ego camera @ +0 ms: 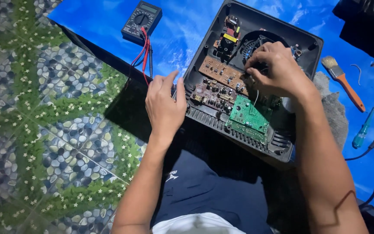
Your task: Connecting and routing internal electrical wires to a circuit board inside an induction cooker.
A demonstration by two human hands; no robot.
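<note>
An opened black appliance case (301,39) lies on a blue sheet, tilted, with a brown circuit board (217,71), a green circuit board (249,115) and a round fan (249,43) inside. My left hand (165,104) grips the case's left edge. My right hand (275,69) reaches into the case over the fan and boards, fingertips pinched together on a small part near a thin white wire (256,99); what it pinches is hidden by the fingers.
A dark multimeter (141,19) with red and black leads lies at the upper left on the blue sheet (182,30). An orange-handled paintbrush (345,82), a teal screwdriver (362,130) and cables sit at the right. A pebble-patterned floor (35,112) spreads to the left.
</note>
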